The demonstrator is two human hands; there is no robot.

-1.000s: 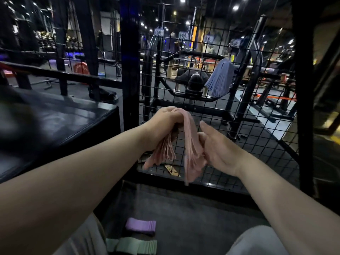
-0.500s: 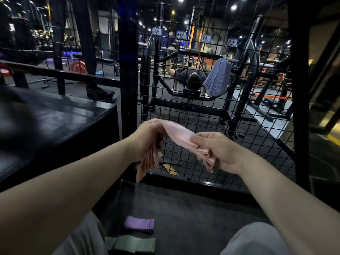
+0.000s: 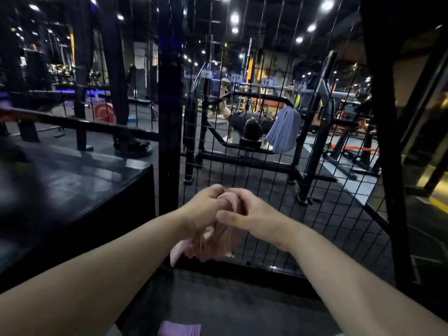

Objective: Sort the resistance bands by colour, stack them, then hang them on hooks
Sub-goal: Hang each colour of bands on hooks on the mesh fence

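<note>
Pink limp bands — L hand, R hand grip.

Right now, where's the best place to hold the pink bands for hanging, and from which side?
Probably at the folded top of the pink bands, where the left hand and right hand grip it; the ends below fan out loose. Come from the near side, since the wire mesh stands behind.

The upper fold of the pink bands is buried between the left hand and the right hand, whose fingers curl mostly out of sight. The hanging ends are smeared (uncountable). The bottom edge crops the purple bands.
</note>
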